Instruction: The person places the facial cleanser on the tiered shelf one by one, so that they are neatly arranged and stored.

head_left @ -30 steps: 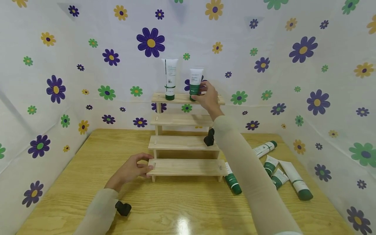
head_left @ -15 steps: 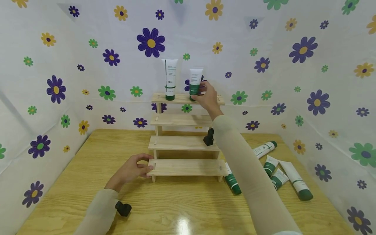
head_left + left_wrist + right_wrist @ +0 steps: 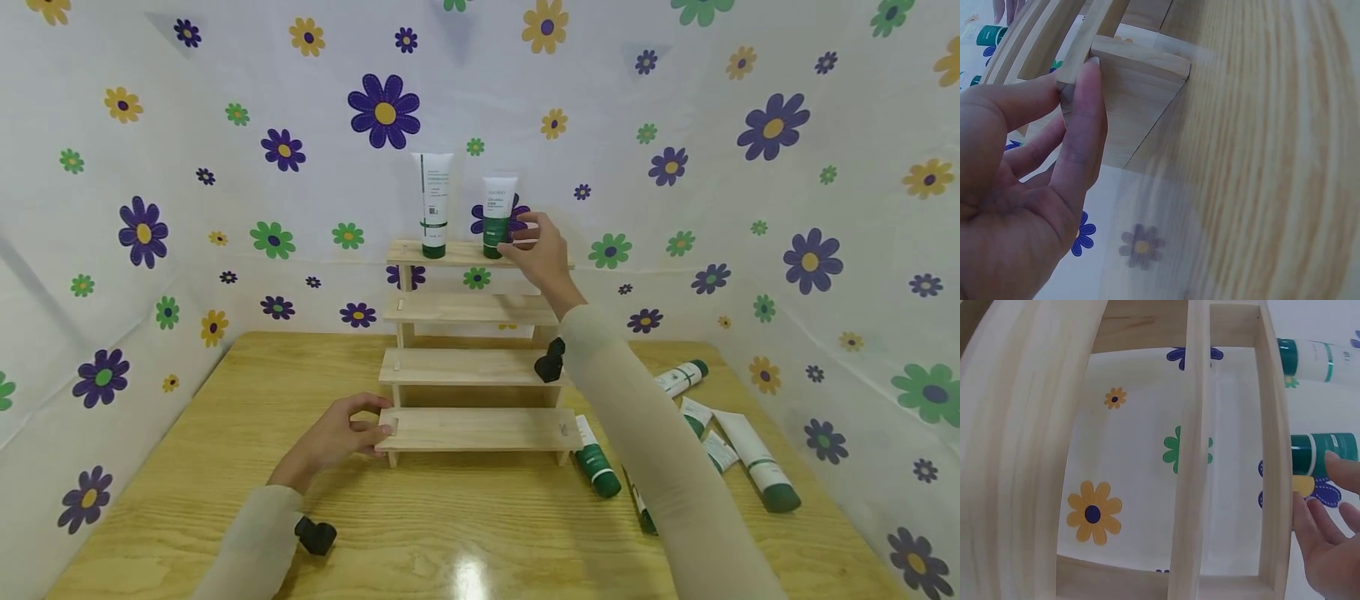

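Note:
A wooden tiered stand [image 3: 480, 427] stands on the table. My left hand [image 3: 330, 437] pinches the left end of its lowest step; in the left wrist view the thumb and fingers [image 3: 1085, 125] grip the board's corner. On the top step two white and green tubes stand upright on their caps: a tall tube [image 3: 435, 200] at left and a shorter tube [image 3: 498, 212] near the middle. My right hand [image 3: 546, 254] is just right of the shorter tube, fingers spread and loosely bent, thumb tip close to its cap. Whether the thumb still touches it, I cannot tell.
Several more tubes lie on the table right of the stand, including a green-capped tube [image 3: 597, 458] by its lowest step and a long white tube [image 3: 757, 462]. My right sleeve [image 3: 660, 450] hides some of them. A flowered cloth [image 3: 300, 167] hangs behind and at both sides.
My right hand has come off the shorter tube and shifted a little to the right, its forearm too. The tube stays upright on the top step. My left hand keeps its place.

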The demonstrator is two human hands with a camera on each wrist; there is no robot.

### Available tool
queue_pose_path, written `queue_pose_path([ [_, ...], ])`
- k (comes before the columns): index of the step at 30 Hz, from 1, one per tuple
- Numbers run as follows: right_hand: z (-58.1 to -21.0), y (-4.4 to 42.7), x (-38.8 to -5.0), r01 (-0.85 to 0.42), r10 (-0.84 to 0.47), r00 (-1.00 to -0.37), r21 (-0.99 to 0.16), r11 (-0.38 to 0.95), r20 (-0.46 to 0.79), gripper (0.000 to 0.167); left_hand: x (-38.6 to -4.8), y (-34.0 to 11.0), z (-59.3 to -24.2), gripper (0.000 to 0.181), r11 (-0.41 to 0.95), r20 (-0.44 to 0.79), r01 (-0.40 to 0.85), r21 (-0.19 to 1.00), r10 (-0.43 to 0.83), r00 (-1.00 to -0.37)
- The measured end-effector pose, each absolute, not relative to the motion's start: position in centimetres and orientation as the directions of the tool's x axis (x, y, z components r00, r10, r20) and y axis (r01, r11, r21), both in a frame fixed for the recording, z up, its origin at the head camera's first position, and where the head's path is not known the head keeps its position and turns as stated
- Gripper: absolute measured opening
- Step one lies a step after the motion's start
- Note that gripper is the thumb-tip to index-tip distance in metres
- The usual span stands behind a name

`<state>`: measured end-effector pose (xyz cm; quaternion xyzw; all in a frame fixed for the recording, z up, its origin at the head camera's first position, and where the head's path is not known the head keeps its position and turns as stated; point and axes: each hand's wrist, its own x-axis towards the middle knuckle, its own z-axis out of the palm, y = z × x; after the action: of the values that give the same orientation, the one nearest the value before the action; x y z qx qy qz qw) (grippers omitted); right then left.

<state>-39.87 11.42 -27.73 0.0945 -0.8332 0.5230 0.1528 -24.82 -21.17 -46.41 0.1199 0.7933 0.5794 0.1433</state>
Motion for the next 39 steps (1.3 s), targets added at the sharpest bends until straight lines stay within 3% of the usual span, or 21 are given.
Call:
queue_pose_path([
  [5,-27.4,14.1,-38.2,-0.306,-0.005,-0.941,-0.845,0.439,0.338,0.057,-24.9,-21.2,-46.4,0.048,0.284,-0.077,0.035,0.958,0.374,-0.924],
  [11,-27.1,18.1,-36.1,-0.216,-0.042,-0.974,-0.848,0.484,0.224,0.056,-24.9,-21.3,-46.3,0.048,0.282,-0.075,0.039,0.959,0.381,-0.921],
  [25,-28.8,27.6,-34.0,-0.106,-0.090,-0.994,-0.633,0.767,0.057,0.054,-24.9,-21.2,-46.3,0.048,0.279,-0.067,0.048,0.959,0.386,-0.920],
  [39,-32.6,33.7,-34.6,-0.083,-0.152,-0.983,-0.488,0.869,-0.104,0.046,-25.0,-21.3,-46.4,0.048,0.282,-0.066,0.048,0.958,0.382,-0.922],
])
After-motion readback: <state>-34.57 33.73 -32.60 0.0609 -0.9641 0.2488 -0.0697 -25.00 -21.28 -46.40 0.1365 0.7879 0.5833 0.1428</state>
